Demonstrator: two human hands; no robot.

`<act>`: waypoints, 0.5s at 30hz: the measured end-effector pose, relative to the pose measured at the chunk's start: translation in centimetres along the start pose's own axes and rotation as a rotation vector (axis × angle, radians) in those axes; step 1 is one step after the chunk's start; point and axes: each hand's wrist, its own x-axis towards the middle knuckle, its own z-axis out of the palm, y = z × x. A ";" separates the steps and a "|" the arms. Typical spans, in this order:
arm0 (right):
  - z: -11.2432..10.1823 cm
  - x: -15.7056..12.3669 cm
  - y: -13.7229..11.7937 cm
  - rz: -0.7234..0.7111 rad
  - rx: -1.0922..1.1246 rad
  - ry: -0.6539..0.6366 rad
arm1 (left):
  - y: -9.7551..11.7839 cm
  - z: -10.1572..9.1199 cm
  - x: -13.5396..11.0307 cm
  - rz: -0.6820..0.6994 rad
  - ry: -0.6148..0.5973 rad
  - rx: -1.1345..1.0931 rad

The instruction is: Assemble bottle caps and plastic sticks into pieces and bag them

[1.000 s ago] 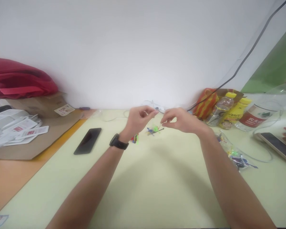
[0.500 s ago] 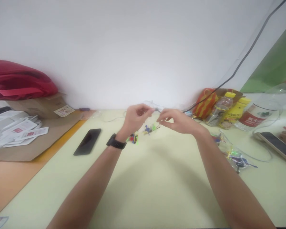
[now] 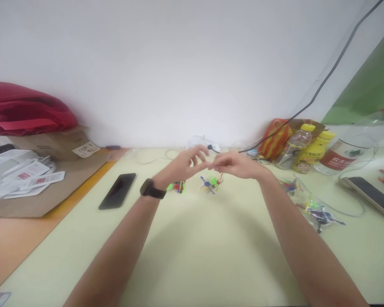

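My two hands meet fingertip to fingertip above the far middle of the pale yellow table (image 3: 192, 256). My left hand (image 3: 184, 165) wears a black watch (image 3: 152, 189), and its fingers are stretched out and apart. The fingers of my right hand (image 3: 235, 165) are pinched together on something too small to name. Right below the hands lies a small blue, green and red plastic toy piece (image 3: 211, 183). A second cluster of green and red pieces (image 3: 177, 186) lies beside my left wrist.
A black phone (image 3: 117, 190) lies left of my left arm. Clear bags of coloured pieces (image 3: 316, 211) sit on the right, near bottles (image 3: 309, 153), a striped packet (image 3: 275, 137) and a tablet (image 3: 371, 196). Cardboard, papers (image 3: 22, 177) and a red bag (image 3: 25, 108) fill the left.
My left hand's fingers have gone from a pinch to spread out. Both hands have sunk slightly, and the coloured piece under them now sits lower, on the table.
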 end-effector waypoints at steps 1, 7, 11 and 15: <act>0.0 0.0 0.3 0.014 -0.002 -0.020 | -0.1 0.0 0.0 0.011 -0.034 0.021; -0.2 -0.1 0.6 0.030 -0.044 -0.064 | -1.0 0.1 0.0 0.027 -0.149 0.071; -0.5 -0.4 0.2 0.043 -0.033 -0.056 | -1.0 -0.1 0.0 0.012 -0.129 0.086; -0.7 -0.7 -0.4 0.014 0.035 -0.036 | -0.3 -0.4 0.1 0.019 -0.077 0.074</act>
